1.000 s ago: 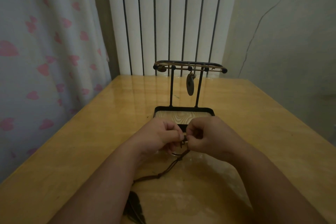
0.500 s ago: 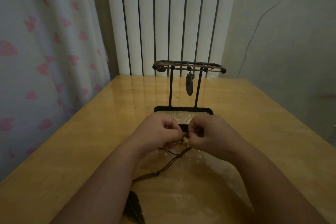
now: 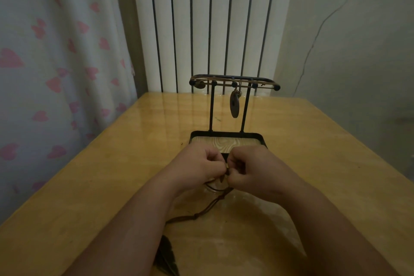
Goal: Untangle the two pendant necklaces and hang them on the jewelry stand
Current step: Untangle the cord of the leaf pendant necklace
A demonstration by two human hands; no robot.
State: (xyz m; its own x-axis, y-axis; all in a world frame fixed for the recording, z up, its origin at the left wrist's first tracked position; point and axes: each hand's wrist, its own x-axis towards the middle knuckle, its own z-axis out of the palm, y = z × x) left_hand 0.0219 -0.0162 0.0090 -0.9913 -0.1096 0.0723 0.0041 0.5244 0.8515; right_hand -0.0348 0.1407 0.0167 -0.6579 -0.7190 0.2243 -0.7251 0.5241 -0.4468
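A black jewelry stand (image 3: 227, 135) stands on the wooden table, its base a wood-grain tray. One necklace is draped along the stand's top bar, and its oval stone pendant (image 3: 234, 104) hangs between the two posts. In front of the tray my left hand (image 3: 201, 167) and my right hand (image 3: 253, 168) meet knuckle to knuckle, each pinching the brown cord (image 3: 209, 207) of the second necklace. That cord runs down and left across the table to a dark feather pendant (image 3: 167, 255) lying beside my left forearm. The pinched part is hidden between my fingers.
The table (image 3: 112, 163) is glossy yellow wood. A white radiator (image 3: 208, 24) stands behind its far edge. A curtain with pink hearts (image 3: 56, 63) hangs along the left side, and a grey wall (image 3: 358, 51) runs along the right.
Both hands stay together on the cord, shifting slightly toward the stand's tray. The hanging stone pendant has turned a little. The feather pendant has not moved.
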